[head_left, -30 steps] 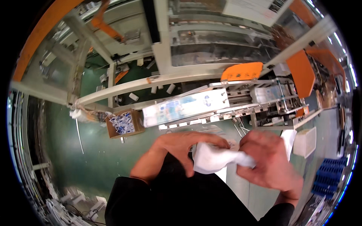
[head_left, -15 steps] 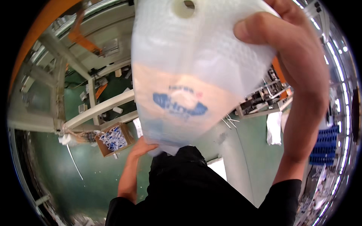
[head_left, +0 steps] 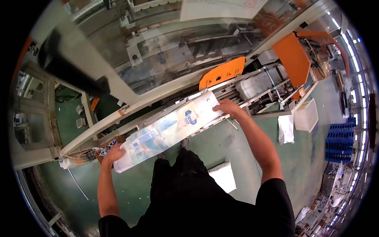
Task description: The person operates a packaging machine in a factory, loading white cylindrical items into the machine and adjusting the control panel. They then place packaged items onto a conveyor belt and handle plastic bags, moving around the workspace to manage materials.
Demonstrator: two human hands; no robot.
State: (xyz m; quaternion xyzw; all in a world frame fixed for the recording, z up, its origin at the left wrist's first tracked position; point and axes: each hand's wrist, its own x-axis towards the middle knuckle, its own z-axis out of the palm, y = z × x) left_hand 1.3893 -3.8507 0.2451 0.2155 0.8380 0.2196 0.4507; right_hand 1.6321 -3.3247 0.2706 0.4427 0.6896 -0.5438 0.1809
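A long white plastic-wrapped pack [head_left: 167,130] with blue print and a small hole near one end stretches slantwise in front of me. My left hand [head_left: 114,153] grips its near left end. At the far right end, my right hand [head_left: 229,108] is closed on the edge, thumb and fingers round it. Behind the pack runs the machine's metal rail [head_left: 205,94]; whether the pack rests on it, I cannot tell. Another whitish wrapped pack [head_left: 261,83] lies in the machine channel beyond my right hand.
A machine with a clear panel [head_left: 166,51] fills the far side. An orange plate [head_left: 223,74] and an orange cover [head_left: 291,59] stick out from it. A black handle [head_left: 71,65] hangs at left. On the floor are a white bin [head_left: 306,115], blue crates [head_left: 340,142] and a white sheet [head_left: 224,177].
The pack has come down from close before the camera to a slanting position by the rail. Both hands still hold it, my right one now lower and farther off. The view has turned toward the machine.
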